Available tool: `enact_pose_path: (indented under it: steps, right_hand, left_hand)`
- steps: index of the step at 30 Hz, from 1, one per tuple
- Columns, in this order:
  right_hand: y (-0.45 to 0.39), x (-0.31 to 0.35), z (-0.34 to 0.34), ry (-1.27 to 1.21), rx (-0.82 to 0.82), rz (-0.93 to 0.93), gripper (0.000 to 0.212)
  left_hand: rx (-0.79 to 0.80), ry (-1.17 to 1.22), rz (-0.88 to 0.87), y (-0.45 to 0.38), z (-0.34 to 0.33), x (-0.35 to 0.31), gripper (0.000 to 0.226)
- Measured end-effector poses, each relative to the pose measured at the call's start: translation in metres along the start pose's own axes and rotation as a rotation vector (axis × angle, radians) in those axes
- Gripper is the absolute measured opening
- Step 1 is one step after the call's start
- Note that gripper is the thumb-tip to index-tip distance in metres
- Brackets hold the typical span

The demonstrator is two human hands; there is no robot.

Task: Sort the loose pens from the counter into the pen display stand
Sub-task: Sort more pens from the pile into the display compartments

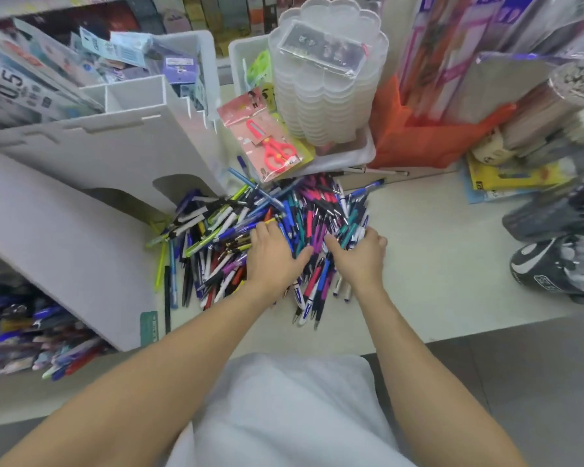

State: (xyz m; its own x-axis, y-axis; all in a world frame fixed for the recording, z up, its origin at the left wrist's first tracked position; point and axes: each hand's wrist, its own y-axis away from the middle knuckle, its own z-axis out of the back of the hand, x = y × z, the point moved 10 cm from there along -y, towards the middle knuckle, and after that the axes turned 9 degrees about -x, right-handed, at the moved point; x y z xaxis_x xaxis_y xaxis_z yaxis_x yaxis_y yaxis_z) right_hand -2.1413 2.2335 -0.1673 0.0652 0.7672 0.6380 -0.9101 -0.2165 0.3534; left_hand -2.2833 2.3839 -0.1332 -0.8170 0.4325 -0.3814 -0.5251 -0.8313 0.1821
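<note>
A big heap of loose pens [236, 230] in many colours lies on the pale counter [435, 264]. My left hand [273, 257] lies palm down on the middle of the heap, its fingers curled down among the pens and the thumb spread to the right. Just beside it, my right hand [359, 252] grips a bunch of pens at the heap's right side, fingers curled round them. The white pen display stand [81, 203] stands tilted at the left, with open compartments [132, 92] on top and rows of pens [31, 328] in its lower tiers.
Behind the heap are a packet of red scissors [272, 148], a stack of clear plastic boxes [327, 82] in a white tray and an orange bag [418, 143]. Black-and-white wrapped items [553, 264] and a yellow booklet [513, 176] sit at the right. The counter's front edge [452, 335] is near me.
</note>
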Motion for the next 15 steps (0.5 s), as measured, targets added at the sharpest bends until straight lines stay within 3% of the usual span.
enact_pose_path:
  steps: [4, 7, 11, 15]
  right_hand:
    - [0.004, 0.01, -0.016, 0.048, 0.068, 0.039, 0.052]
    - [0.012, 0.011, -0.026, 0.026, 0.136, 0.004, 0.048]
    - [0.029, 0.004, -0.041, 0.04, 0.302, -0.084, 0.046]
    - [0.05, 0.011, -0.049, 0.02, 0.38, -0.031, 0.039]
  left_hand:
    - [0.063, 0.075, 0.033, -0.002, -0.005, -0.006, 0.074]
    - [0.076, 0.051, 0.011, -0.001, -0.005, -0.01, 0.068]
    - [0.033, -0.167, -0.043, -0.001, 0.003, -0.005, 0.058]
    - [0.091, -0.069, -0.013, 0.0, -0.003, 0.003, 0.054]
